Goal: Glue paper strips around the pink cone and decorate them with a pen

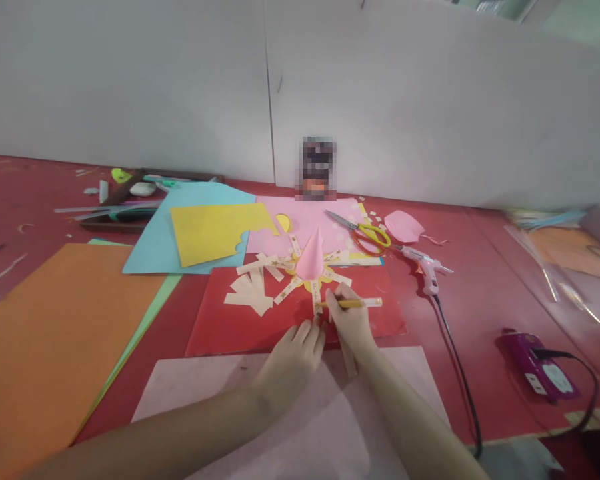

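My right hand [349,319] is closed on a yellow pen [353,303], its tip on a cream paper strip [316,298] that sticks out from under a pink paper cone [311,257]. The cone stands on a yellow disc with several cream strips radiating from it, all on a red paper sheet [240,330]. My left hand [293,357] rests on the red sheet's near edge, fingers stretched flat toward the strip, holding nothing. Loose cream strips [253,290] lie left of the cone.
Scissors with yellow handles [365,231] and a glue gun [429,270] with its cable lie right of the cone. Yellow [210,230], blue, pink and orange [45,347] paper sheets cover the red table. A purple power strip [537,367] sits right. A tray of tools [130,197] is back left.
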`<state>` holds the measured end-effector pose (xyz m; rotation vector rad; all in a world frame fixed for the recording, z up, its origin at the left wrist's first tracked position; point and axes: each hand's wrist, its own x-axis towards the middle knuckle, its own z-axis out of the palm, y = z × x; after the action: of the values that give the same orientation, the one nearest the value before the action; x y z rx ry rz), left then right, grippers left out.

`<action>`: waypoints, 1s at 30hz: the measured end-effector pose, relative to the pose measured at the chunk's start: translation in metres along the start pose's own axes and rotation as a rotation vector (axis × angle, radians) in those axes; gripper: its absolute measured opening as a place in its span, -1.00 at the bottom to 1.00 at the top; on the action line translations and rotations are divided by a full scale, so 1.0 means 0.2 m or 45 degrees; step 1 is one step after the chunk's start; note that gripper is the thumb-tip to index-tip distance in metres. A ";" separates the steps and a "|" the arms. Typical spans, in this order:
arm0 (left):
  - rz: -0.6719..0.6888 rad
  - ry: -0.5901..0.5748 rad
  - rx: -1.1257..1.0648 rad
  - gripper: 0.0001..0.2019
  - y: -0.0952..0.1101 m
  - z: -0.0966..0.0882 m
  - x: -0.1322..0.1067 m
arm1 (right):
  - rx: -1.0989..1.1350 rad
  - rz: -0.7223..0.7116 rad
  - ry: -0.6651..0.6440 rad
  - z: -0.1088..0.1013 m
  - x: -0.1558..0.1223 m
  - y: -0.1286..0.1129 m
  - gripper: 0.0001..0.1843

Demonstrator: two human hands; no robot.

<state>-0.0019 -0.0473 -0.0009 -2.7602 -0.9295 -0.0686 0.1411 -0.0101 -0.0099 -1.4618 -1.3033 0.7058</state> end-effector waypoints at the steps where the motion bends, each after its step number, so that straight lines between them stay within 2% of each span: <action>1: 0.000 0.002 -0.002 -0.64 0.00 0.00 0.00 | -0.024 -0.030 0.023 0.00 0.00 0.00 -0.66; 11: 0.010 0.035 0.027 -0.64 0.00 0.00 0.00 | -0.061 -0.083 0.032 0.00 0.01 0.01 -0.67; 21: 0.000 0.022 -0.015 -0.64 0.00 0.01 0.00 | -0.013 0.041 -0.048 0.00 0.00 0.02 -0.65; 30: 0.015 -0.008 -0.002 -0.66 0.00 -0.02 0.00 | -0.013 0.060 -0.067 0.00 -0.01 0.02 -0.64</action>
<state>-0.0023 -0.0480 0.0033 -2.7687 -0.9151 -0.0584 0.1418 -0.0107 -0.0134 -1.4951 -1.3174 0.7744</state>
